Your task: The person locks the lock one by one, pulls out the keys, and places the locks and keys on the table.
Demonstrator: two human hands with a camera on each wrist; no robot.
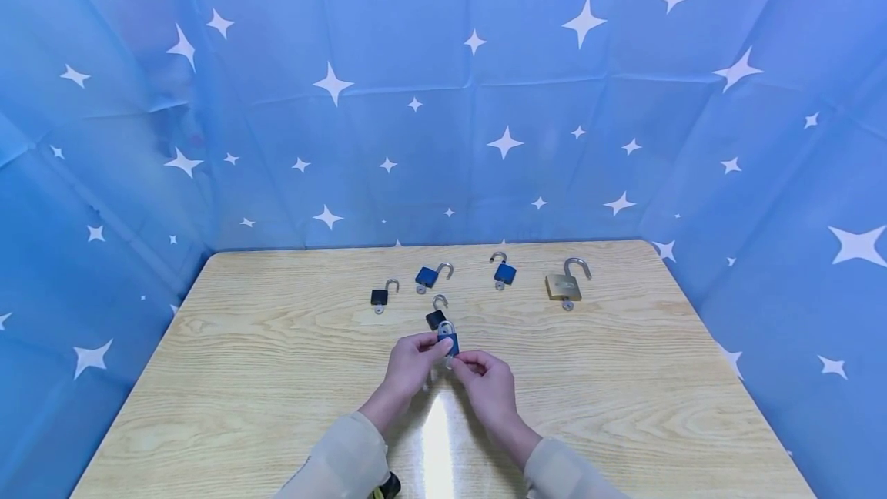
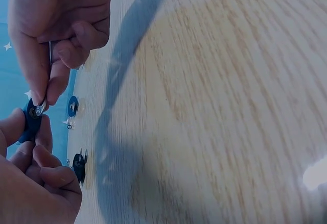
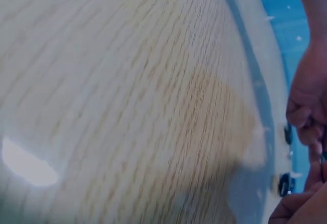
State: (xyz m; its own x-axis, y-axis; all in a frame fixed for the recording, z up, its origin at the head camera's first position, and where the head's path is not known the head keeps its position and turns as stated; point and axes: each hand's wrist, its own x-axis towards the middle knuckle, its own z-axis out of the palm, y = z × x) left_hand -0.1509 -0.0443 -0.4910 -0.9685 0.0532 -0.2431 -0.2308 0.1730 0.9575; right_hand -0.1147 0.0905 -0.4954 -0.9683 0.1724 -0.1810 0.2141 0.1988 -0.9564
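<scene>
Above the middle of the table, my left hand (image 1: 407,366) holds a small blue padlock (image 1: 453,342) between thumb and fingers, its silver shackle pointing away from me. My right hand (image 1: 489,386) pinches a small silver key (image 1: 449,363) at the padlock's near end. The left wrist view shows the blue padlock (image 2: 31,126) edge-on, with the key (image 2: 40,108) against its keyed end. Both legs of the shackle seem to be in the body. Just beyond the hands lies a small black padlock (image 1: 435,319) with its shackle open.
Farther back lie another black padlock (image 1: 379,297), a blue padlock (image 1: 426,276), a second blue one (image 1: 506,274) and a larger brass padlock (image 1: 563,287), all with shackles open and keys in. A starred blue curtain (image 1: 443,137) surrounds the wooden table (image 1: 242,376). A dark object (image 1: 391,485) shows beside the left sleeve.
</scene>
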